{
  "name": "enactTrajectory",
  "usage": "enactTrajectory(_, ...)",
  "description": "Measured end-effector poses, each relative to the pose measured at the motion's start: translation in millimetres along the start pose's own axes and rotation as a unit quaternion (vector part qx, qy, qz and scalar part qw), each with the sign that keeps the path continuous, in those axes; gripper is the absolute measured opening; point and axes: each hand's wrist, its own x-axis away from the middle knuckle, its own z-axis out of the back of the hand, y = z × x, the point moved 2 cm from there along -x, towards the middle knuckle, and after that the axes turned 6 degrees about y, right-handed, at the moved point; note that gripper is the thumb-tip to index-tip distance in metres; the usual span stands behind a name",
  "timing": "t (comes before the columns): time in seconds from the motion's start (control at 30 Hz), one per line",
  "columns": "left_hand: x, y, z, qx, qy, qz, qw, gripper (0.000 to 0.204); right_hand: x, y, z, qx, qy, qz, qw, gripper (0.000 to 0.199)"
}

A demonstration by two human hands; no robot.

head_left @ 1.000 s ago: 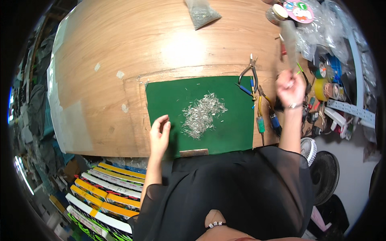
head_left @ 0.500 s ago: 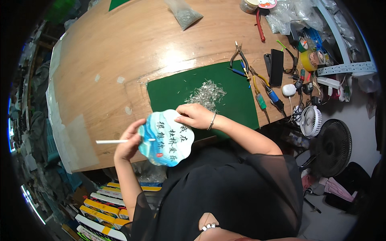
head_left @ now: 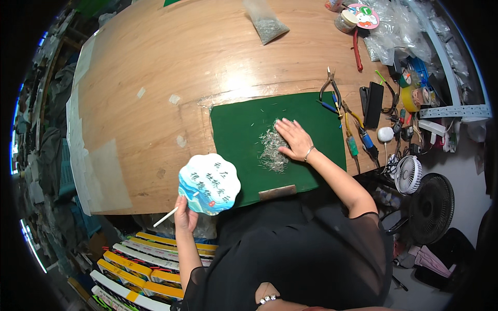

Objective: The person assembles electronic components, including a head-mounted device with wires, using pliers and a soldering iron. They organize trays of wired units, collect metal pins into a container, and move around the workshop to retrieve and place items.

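Note:
Held near the table's front edge is a hand fan (head_left: 211, 179) with a scalloped outline, blue and white with dark writing. My left hand (head_left: 185, 216) is closed around it where its white handle joins; the handle sticks out to the lower left. On the green mat (head_left: 233, 129), a loose pile of small, thin silvery pieces (head_left: 273, 155) is spread out. My right hand (head_left: 295, 140) lies flat on the pile's right side, fingers stretched out and holding nothing I can see. The pieces are too small to name.
Pliers (head_left: 332, 85) and screwdriver-like tools (head_left: 367, 142) lie by the mat's right edge, near a black stapler (head_left: 372, 105). A clear bag of small pieces (head_left: 268, 28) rests farther back. Boxes (head_left: 127, 264) stand below left; a white fan (head_left: 408, 174) is at right.
My right hand has left the hand fan and moved right and away onto the pile. The fan, in my left hand, has turned and tilted. The whole view has shifted slightly.

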Motion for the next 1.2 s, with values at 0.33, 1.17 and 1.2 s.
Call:
enactTrajectory(0.33,-1.2,-56.1,-26.7,-0.199,0.040,0.054,0.978,0.034,-103.2,46.6,1.0,-0.018,-0.025,0.115,0.993,0.062)
enactTrajectory(1.17,16.7,-68.7,-72.1,-0.458,0.055,-0.122,0.879,0.035,-28.2,26.3,4.0,-0.235,-0.147,0.278,0.920,0.056)
enactTrajectory(1.2,22.6,-69.9,-74.0,-0.566,0.061,-0.111,0.815,0.038,-24.8,25.3,13.5,-0.199,-0.117,0.254,0.939,0.057)
